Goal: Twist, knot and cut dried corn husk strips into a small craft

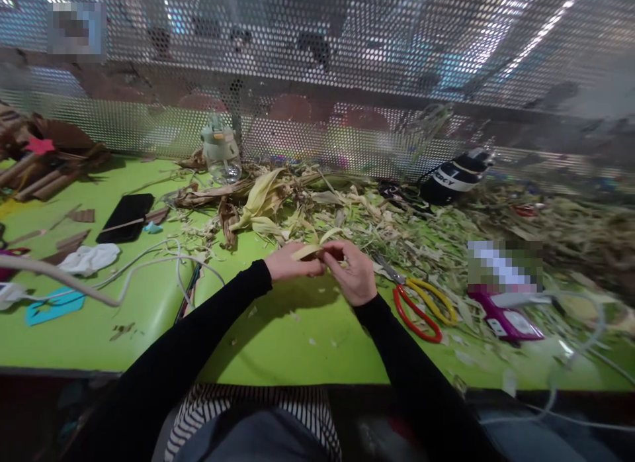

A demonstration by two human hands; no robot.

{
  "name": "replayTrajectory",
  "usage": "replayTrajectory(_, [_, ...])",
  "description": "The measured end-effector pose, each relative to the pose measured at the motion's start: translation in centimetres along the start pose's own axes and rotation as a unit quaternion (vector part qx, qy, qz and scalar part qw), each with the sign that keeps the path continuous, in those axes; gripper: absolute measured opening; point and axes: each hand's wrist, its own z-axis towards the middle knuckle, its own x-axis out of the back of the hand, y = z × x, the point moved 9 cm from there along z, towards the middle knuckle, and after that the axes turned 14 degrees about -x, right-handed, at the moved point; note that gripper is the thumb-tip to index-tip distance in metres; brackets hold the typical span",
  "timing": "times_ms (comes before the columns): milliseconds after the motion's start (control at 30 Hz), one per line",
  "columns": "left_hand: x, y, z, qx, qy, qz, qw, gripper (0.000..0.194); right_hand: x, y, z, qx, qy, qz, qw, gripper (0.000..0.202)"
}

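Both hands meet above the green table, in front of a heap of dried plant scraps. A pale strip of corn husk lies across the fingers of my left hand, which is closed on it. My right hand pinches at the strip's right end, thumb and fingertips together. Some thin husk ends rise just behind the fingers. Right of my right hand lie scissors with one red and one yellow handle. Beyond my hands, a larger pale corn husk rests on the heap.
A perforated metal screen stands behind the green table. Along it are a clear bottle and a dark bottle. A black phone, crumpled tissue and cables lie left; a purple object lies right among scraps.
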Motion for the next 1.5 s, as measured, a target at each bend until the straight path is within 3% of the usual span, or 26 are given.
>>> replayTrajectory(133, [-0.3, 0.3, 0.1, -0.028, 0.036, -0.102, 0.994, 0.038, -0.2, -1.2, -0.3, 0.05, 0.003, -0.027, 0.998, 0.017])
replayTrajectory(267, [0.0, -0.8, 0.1, 0.029, 0.114, -0.181, 0.976, 0.031, 0.0, -1.1, 0.0, 0.039, 0.006, -0.007, 0.999, 0.014])
replayTrajectory(433, [-0.3, -0.7, 0.1, 0.053, 0.091, -0.118, 0.987, 0.02, -0.4, 0.1, 0.5, -0.016, -0.022, 0.004, 1.0, 0.017])
replayTrajectory(533, [-0.5, -0.6, -0.1, 0.068, 0.071, -0.088, 0.991, 0.019, -0.9, 1.8, 0.8, -0.09, -0.057, 0.007, 0.994, 0.021])
replayTrajectory(667, [-0.7, -0.7, -0.3, 0.092, 0.072, -0.113, 0.987, 0.019, -1.6, 3.4, 0.8, -0.162, -0.109, 0.1, 0.976, 0.023])
replayTrajectory(767, [-0.2, -0.9, -0.2, 0.086, 0.1, -0.133, 0.982, 0.019, -0.9, 4.4, 0.9, -0.194, -0.065, 0.142, 0.969, 0.021])
replayTrajectory(833, [0.3, -1.0, -0.1, 0.068, 0.124, -0.15, 0.979, 0.019, -0.5, 5.0, 0.9, -0.209, -0.04, 0.114, 0.97, 0.023])
replayTrajectory(933, [0.4, -1.4, -0.1, 0.064, 0.127, -0.146, 0.979, 0.018, -0.1, 4.3, 0.9, -0.181, -0.016, -0.005, 0.983, 0.021])
replayTrajectory(1033, [0.2, -1.8, -0.2, 0.071, 0.104, -0.104, 0.986, 0.017, 1.3, 1.8, 0.7, -0.089, 0.07, -0.142, 0.983, 0.012])
replayTrajectory(1100, [0.0, -2.0, -0.2, 0.066, 0.082, -0.063, 0.992, 0.015, 1.2, 0.3, 0.5, -0.032, 0.075, -0.173, 0.982, 0.012])
replayTrajectory(1267, [-0.9, -2.1, -0.1, 0.049, 0.027, -0.021, 0.998, 0.011, -0.4, -0.1, 0.4, -0.001, -0.013, -0.063, 0.998, 0.016])
replayTrajectory(1367, [-1.1, -2.1, -0.2, 0.071, 0.033, -0.09, 0.993, 0.012, 0.1, 1.0, 0.5, -0.054, -0.014, 0.038, 0.998, 0.017])
replayTrajectory(1500, [-1.3, -1.7, -0.5, 0.102, 0.041, -0.168, 0.98, 0.012, -0.1, 2.0, 0.5, -0.147, -0.071, 0.176, 0.971, 0.02])
